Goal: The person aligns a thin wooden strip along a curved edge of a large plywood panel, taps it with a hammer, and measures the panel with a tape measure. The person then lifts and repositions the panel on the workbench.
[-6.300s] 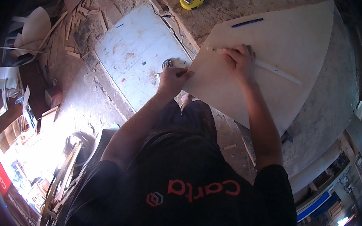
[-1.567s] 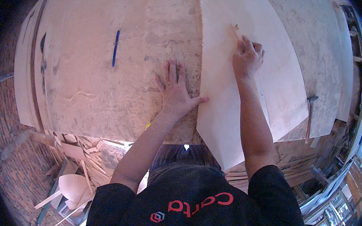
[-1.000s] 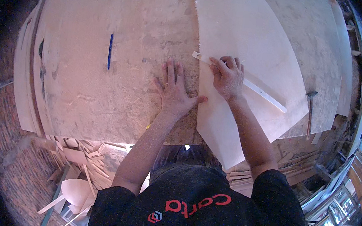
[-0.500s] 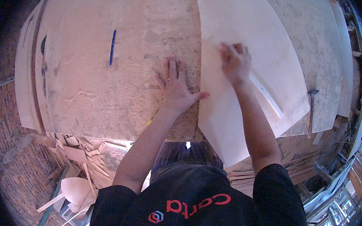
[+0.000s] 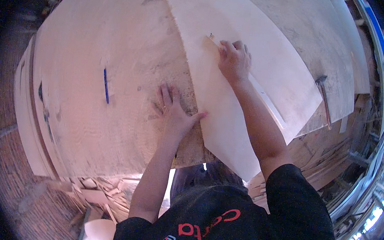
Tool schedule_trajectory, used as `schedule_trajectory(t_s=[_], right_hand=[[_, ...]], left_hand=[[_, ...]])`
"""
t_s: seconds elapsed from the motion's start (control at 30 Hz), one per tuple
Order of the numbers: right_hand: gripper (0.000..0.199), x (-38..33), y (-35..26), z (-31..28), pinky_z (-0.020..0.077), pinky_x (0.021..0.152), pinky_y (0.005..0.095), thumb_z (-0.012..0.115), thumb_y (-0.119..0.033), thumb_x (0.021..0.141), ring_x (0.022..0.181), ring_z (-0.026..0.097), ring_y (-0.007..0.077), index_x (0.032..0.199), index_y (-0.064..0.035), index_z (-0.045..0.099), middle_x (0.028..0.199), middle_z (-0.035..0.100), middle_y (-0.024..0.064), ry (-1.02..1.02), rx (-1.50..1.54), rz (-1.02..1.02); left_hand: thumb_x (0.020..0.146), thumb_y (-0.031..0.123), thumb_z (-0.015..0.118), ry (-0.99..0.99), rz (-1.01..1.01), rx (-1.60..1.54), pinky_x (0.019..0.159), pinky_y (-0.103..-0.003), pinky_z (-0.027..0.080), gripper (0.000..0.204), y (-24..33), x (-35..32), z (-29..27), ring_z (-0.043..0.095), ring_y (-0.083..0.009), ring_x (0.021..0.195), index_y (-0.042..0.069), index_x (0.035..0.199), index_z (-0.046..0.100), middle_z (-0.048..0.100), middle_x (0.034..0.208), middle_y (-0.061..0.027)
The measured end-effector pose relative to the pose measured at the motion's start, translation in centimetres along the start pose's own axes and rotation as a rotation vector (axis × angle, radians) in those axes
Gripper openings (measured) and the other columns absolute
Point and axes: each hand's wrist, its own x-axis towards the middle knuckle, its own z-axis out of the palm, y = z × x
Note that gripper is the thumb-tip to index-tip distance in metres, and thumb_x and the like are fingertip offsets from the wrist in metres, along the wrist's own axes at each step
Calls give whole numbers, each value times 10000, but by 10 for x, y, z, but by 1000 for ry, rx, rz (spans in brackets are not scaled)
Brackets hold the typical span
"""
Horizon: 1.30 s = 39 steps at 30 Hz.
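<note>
My left hand [image 5: 174,114] lies with fingers spread on a large worn wooden board [image 5: 130,38]. Its thumb rests on the rough left edge of a pale thin wood sheet [image 5: 274,45], which is on top of the board. Over that sheet my right hand [image 5: 235,62] is closed, fingers curled down. A small tan piece [image 5: 211,41] juts out past its fingertips; what the fingers grip is mostly hidden. A narrow pale strip [image 5: 273,108] lies on the sheet, partly covered by my right forearm.
A blue pen [image 5: 106,86] lies on the board to the left. At the right, a hammer [image 5: 324,101] lies near the sheet's edge. Wood offcuts [image 5: 100,194] are piled below the board's front edge. The sheet's near corner [image 5: 246,171] overhangs that edge.
The whole view has turned and shifted. My right hand, blurred before, now shows sharply, and a tan piece is visible at its fingertips. My left hand keeps its thumb on the sheet's edge.
</note>
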Motion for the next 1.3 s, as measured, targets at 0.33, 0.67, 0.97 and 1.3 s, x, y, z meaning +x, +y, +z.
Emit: schedule_trajectory(t_s=[0.33, 0.67, 0.97, 1.3], right_hand=[[308, 50, 48, -24, 510, 902, 519, 655, -278, 917, 1075, 651, 354, 1215, -206, 688, 1144, 655, 145, 41, -141, 480], [267, 15, 20, -14, 481, 862, 496, 684, -257, 910, 1021, 643, 325, 1167, -187, 697, 1064, 646, 129, -76, 25, 12], [256, -1, 1, -4, 480, 849, 485, 644, -261, 946, 1053, 614, 310, 1184, -175, 680, 1046, 625, 101, -104, -115, -98], [285, 38, 26, -16, 473, 892, 533, 642, -274, 934, 1095, 609, 330, 1203, -183, 668, 1127, 617, 136, 14, -129, 334]], left_hand=[[597, 759, 812, -23, -4, 1, 1177, -691, -101, 1484, -1, 1, 2, -115, -361, 1577, -7, 1624, 62, -48, 1702, -227], [567, 810, 792, -13, -6, 51, 1168, -699, -110, 1506, -3, 1, 8, -114, -388, 1572, 22, 1633, 77, -41, 1703, -227], [591, 804, 786, -9, -21, 40, 1201, -628, -133, 1490, 4, 0, 0, -102, -339, 1582, 0, 1627, 78, 0, 1704, -232], [591, 805, 784, -28, -25, 28, 1193, -635, -142, 1474, 0, 2, 1, -108, -340, 1582, -19, 1618, 121, -19, 1707, -224]])
